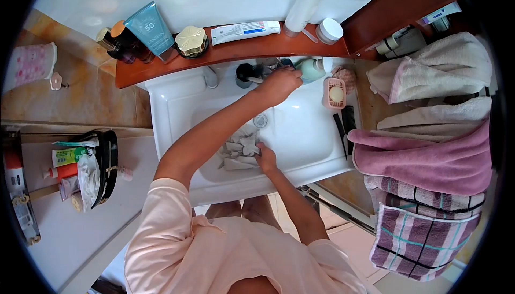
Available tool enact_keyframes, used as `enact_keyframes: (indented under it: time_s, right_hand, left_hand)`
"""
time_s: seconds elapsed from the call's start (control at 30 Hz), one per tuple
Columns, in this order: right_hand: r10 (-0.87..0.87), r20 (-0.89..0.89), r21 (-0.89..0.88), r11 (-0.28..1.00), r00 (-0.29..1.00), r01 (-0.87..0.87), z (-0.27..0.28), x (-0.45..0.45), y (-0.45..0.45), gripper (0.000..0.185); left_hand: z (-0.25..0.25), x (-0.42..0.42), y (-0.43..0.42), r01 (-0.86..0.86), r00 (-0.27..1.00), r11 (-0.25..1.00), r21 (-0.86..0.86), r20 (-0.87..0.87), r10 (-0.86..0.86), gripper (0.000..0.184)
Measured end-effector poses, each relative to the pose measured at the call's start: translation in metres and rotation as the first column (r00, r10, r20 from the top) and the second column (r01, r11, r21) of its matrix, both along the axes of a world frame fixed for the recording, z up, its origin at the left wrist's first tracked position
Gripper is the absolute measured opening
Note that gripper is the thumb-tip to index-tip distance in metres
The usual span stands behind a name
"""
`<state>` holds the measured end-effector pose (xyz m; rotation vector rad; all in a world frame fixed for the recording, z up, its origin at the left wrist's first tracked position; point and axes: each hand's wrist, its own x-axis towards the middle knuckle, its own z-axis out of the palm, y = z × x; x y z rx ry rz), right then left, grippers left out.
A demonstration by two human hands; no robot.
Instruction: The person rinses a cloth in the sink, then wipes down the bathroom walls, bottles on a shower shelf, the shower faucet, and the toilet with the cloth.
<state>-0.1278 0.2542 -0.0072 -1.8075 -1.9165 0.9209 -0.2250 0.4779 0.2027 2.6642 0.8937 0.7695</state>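
My right hand [266,158] is closed on the edge of a crumpled, pale grey cloth [240,149], which lies in the white sink [300,144] below the drain [260,120]. My left hand [283,85] reaches to the back rim of the sink, its fingers curled down among dark and shiny things there. What those fingers hold is hidden. Just right of it stands a pale green bottle [311,71]. To its left is a dark cup [245,74].
A red-brown shelf [214,58] above the sink holds tubes, bottles and jars. A pink soap dish [335,93] and black combs [348,128] lie along the sink's right rim. Towels [424,154] hang at the right. A black-edged pouch [107,165] of toiletries is at the left.
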Motion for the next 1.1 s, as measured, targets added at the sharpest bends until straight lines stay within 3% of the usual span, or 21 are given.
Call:
enact_keyframes:
  time_s: [0.13, 0.23, 0.33, 0.43, 0.53, 0.63, 0.67, 0.77, 0.87, 0.97, 1.0, 1.07, 1.1]
  right_hand:
    - [0.058, -0.177, -0.007, 0.998, 0.983, -0.06, 0.05, 0.001, -0.003, 0.024]
    - [-0.114, -0.426, -0.194, 0.98, 0.897, 0.033, 0.085, 0.01, -0.011, 0.018]
    - [-0.224, -0.601, -0.189, 0.973, 0.767, 0.136, 0.139, 0.02, -0.014, 0.013]
    - [-0.267, -0.645, -0.128, 0.962, 0.716, 0.243, 0.18, 0.033, -0.014, 0.012]
    - [-0.348, -0.69, -0.173, 0.931, 0.635, 0.322, 0.235, 0.037, -0.009, 0.013]
    - [-0.334, -0.7, -0.13, 0.929, 0.631, 0.346, 0.263, 0.044, -0.007, 0.014]
    - [-0.293, -0.67, -0.053, 0.935, 0.683, 0.349, 0.269, 0.049, -0.008, 0.015]
    - [-0.297, -0.655, 0.035, 0.906, 0.695, 0.421, 0.288, 0.059, -0.01, 0.016]
    - [-0.305, -0.685, 0.054, 0.884, 0.661, 0.464, 0.311, 0.063, -0.014, 0.017]
    - [-0.241, -0.682, 0.12, 0.894, 0.69, 0.431, 0.31, 0.07, -0.015, 0.022]
    - [-0.234, -0.664, 0.128, 0.9, 0.71, 0.417, 0.309, 0.07, -0.011, 0.023]
    - [-0.237, -0.611, 0.105, 0.921, 0.756, 0.374, 0.301, 0.079, -0.004, 0.027]
    - [-0.222, -0.603, 0.101, 0.932, 0.766, 0.349, 0.302, 0.077, 0.002, 0.027]
  left_hand:
    - [0.0, -0.023, -0.002, 0.13, 0.991, 0.991, -0.019, 0.02, -0.13, 0.004]
    - [0.006, -0.046, -0.004, 0.207, 0.978, 0.978, -0.041, -0.012, -0.207, 0.004]
    - [0.005, -0.065, -0.005, 0.274, 0.961, 0.961, -0.036, -0.024, -0.275, 0.005]
    - [-0.003, -0.079, -0.005, 0.326, 0.945, 0.945, 0.007, 0.008, -0.326, 0.004]
    - [0.001, -0.088, -0.011, 0.326, 0.945, 0.945, -0.024, -0.029, -0.327, 0.006]
    - [0.003, -0.09, -0.013, 0.314, 0.946, 0.949, -0.009, -0.077, -0.314, 0.01]
    - [0.002, -0.09, -0.012, 0.31, 0.947, 0.951, 0.01, -0.087, -0.308, 0.011]
    - [0.016, -0.093, -0.011, 0.247, 0.94, 0.964, -0.098, -0.216, -0.263, 0.015]
    - [0.016, -0.092, -0.017, 0.21, 0.961, 0.977, -0.022, -0.182, -0.21, 0.015]
    - [0.016, -0.083, -0.055, 0.044, 0.999, 0.996, -0.08, 0.032, -0.042, 0.018]
    - [0.005, -0.075, -0.076, 0.011, 0.972, 0.983, -0.186, 0.231, 0.033, 0.027]
    - [0.003, -0.06, -0.11, 0.152, 0.889, 0.868, -0.473, 0.45, 0.089, 0.04]
    - [0.004, -0.052, -0.128, 0.192, 0.832, 0.764, -0.616, 0.515, 0.206, 0.041]
